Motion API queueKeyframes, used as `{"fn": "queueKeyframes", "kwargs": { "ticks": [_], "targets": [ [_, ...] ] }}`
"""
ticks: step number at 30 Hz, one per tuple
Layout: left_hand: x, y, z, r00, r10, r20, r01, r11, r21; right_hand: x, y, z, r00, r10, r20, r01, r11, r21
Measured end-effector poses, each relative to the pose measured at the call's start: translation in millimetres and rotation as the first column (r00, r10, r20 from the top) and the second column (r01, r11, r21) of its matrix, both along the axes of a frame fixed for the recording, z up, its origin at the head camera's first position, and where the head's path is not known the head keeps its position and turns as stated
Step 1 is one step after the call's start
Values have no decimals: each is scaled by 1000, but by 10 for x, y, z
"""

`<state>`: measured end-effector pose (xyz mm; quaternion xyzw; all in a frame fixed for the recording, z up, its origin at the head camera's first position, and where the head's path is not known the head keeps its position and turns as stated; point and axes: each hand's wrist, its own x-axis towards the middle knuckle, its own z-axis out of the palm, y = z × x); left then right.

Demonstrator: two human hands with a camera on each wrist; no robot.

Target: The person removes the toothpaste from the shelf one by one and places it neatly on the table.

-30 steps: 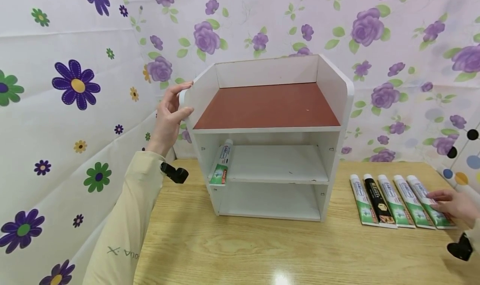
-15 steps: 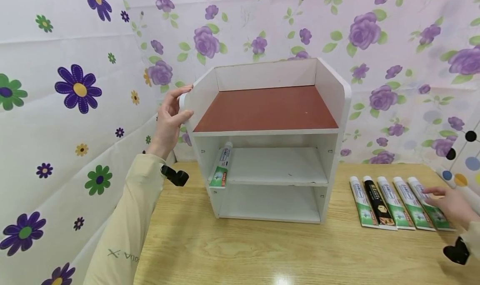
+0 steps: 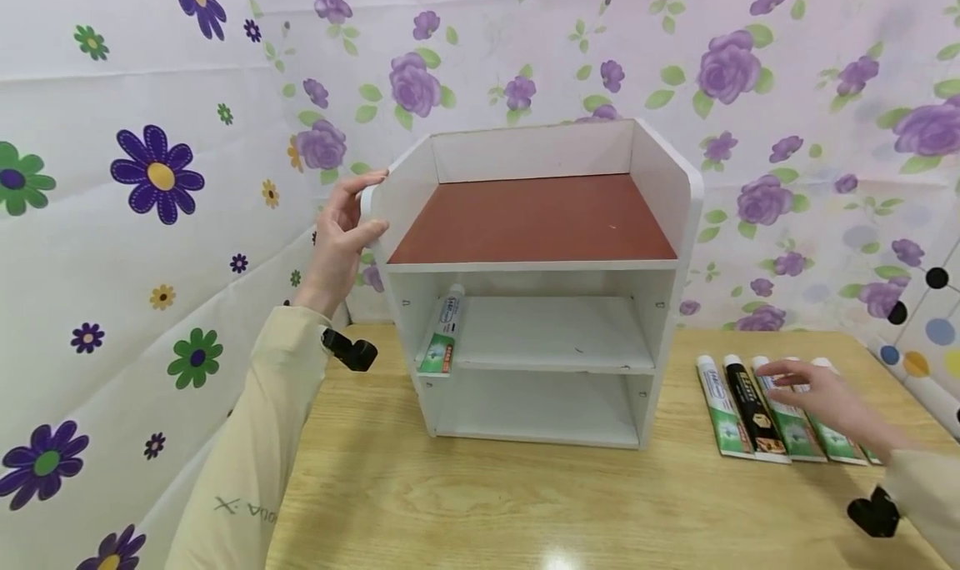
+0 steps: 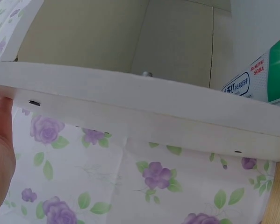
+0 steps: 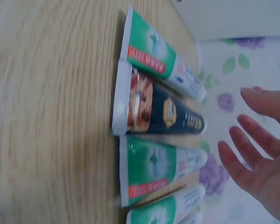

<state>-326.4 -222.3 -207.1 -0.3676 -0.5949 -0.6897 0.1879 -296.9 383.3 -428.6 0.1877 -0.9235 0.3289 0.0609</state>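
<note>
My left hand (image 3: 335,241) grips the upper left side panel of a white shelf unit (image 3: 536,265), thumb on the inner side and fingers over the edge. In the left wrist view, that hand (image 4: 1,154) shows at the left edge against the panel (image 4: 140,105). My right hand (image 3: 821,399) hovers over a row of toothpaste tubes at the right, its fingers loosely bent and holding nothing. A black toothpaste tube (image 3: 756,407) lies among several green-and-white ones, such as the leftmost toothpaste tube (image 3: 724,407). The right wrist view shows the right hand (image 5: 263,154) apart from the tubes.
One green-and-white toothpaste tube (image 3: 444,330) lies at the left end of the unit's middle shelf (image 3: 551,332). Below it is a bottom shelf (image 3: 536,407), and a red-brown top (image 3: 532,220) lies above. The wooden table (image 3: 480,503) meets flowered cloth (image 3: 510,45) behind.
My right hand has moved left from the rightmost toothpaste tube to above the middle of the row, holding nothing. The left hand keeps its grip on the side panel.
</note>
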Motion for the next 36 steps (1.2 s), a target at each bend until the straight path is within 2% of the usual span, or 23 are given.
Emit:
{"fn": "queueKeyframes", "kwargs": {
  "ticks": [4, 6, 8, 11, 13, 15, 18, 21, 23, 25, 28, 31, 34, 36],
  "targets": [
    [-6, -5, -1, 1000, -6, 21, 6, 1000, -1, -7, -143, 39, 990, 134, 47, -130, 989, -73],
    [-8, -14, 6, 1000, 3, 30, -2, 1000, -5, -20, -195, 81, 968, 231, 96, -218, 967, -129],
    [-10, -15, 10, 999, 11, 37, -11, 1000, -10, -15, -246, 118, 930, 328, 163, -297, 936, -191],
    [-14, -18, 11, 999, 21, 36, -20, 1000, -12, -19, -338, 173, 837, 469, 284, -389, 873, -295],
    [-16, -23, 7, 999, 19, 27, -19, 1000, -5, -25, -412, 198, 789, 519, 328, -418, 845, -332],
    [-17, -28, 2, 1000, 12, 14, -12, 1000, 3, -33, -484, 213, 759, 554, 342, -442, 825, -353],
    [-19, -25, -3, 1000, 1, -4, -1, 1000, 4, -33, -581, 223, 746, 587, 314, -487, 803, -344],
    [-17, -11, -4, 1000, -4, -1, 4, 1000, -5, -16, -676, 232, 711, 640, 291, -543, 763, -351],
    [-16, -7, -6, 1000, -5, 5, 5, 1000, -6, 4, -749, 262, 671, 680, 297, -576, 730, -369],
    [-16, -2, -5, 1000, -4, 8, 4, 1000, -8, 25, -822, 305, 621, 717, 316, -598, 694, -401],
    [-17, 1, 4, 1000, -5, 13, 5, 1000, -6, 70, -936, 393, 556, 756, 345, -615, 654, -441],
    [-15, -1, 11, 1000, -1, 18, 1, 1000, -4, 118, -1041, 478, 517, 772, 369, -615, 635, -467],
    [-11, -8, 10, 1000, 4, 23, -4, 1000, -5, 165, -1144, 551, 506, 774, 382, -619, 633, -464],
    [-11, -12, 5, 1000, 5, 27, -5, 1000, -8, 198, -1219, 594, 510, 772, 381, -628, 636, -449]
  ]
}}
